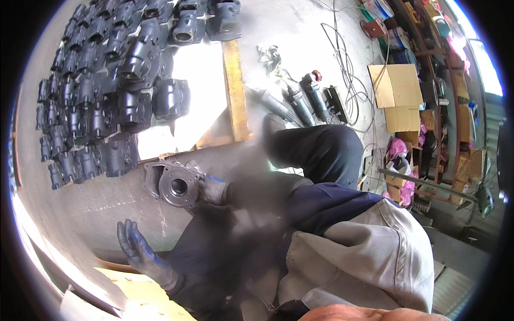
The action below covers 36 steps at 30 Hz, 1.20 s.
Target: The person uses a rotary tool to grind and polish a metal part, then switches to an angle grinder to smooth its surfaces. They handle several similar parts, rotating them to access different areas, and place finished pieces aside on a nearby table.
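Note:
My right hand, in a grey and blue work glove, grips a dark grey metal casting by its right side. The casting has a flat flange with a round bore facing up. Its exact contact with the fingers is partly hidden. To the lower left, my left hand, gloved the same way, is raised with fingers stretched out and nothing in it. It stays apart from the casting. A dark blur covers the middle of the view and hides part of my forearms.
Rows of black castings stand at the left on a pale sheet beside a wooden beam. Angle grinders and looping cables lie on the floor ahead. An open cardboard box and loaded shelves line the right. Yellowish board lies lower left.

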Tool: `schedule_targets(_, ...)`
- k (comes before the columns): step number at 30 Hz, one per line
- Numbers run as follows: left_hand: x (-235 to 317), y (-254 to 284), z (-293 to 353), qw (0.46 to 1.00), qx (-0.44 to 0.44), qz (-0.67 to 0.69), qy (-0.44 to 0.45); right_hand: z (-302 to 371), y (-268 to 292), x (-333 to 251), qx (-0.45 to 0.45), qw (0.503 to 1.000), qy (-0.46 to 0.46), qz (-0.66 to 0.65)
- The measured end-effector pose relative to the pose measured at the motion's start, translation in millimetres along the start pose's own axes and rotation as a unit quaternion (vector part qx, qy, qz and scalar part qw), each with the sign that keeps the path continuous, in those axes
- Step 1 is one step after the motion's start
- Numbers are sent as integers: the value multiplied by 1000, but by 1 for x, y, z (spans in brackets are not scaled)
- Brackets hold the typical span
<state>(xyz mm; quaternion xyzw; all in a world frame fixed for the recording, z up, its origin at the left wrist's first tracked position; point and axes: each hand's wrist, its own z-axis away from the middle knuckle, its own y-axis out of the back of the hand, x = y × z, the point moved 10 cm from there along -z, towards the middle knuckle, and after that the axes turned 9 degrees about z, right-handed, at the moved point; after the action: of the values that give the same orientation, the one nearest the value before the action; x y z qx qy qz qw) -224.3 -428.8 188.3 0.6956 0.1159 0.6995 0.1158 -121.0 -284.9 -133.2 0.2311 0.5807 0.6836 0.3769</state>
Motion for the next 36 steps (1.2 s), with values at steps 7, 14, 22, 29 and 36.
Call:
schedule_targets(7, -18, -7, -6, 991, 43, 99, 76, 30, 69, 43, -82, 980, -16, -178)
schedule_targets(14, -8, -28, -3, 990, 4, 112, 90, 239, 168, 398, -53, 910, -363, -193)
schedule_targets(22, -13, -33, -6, 985, 78, 80, 131, 516, -18, 473, 8, 661, -739, -131)
schedule_targets(29, -49, -15, -14, 973, 118, 46, 192, 559, -118, 473, 12, 564, -809, -166)
schedule_targets(36, -39, -31, -18, 984, 68, 67, 149, 544, -57, 459, 57, 590, -779, -204)
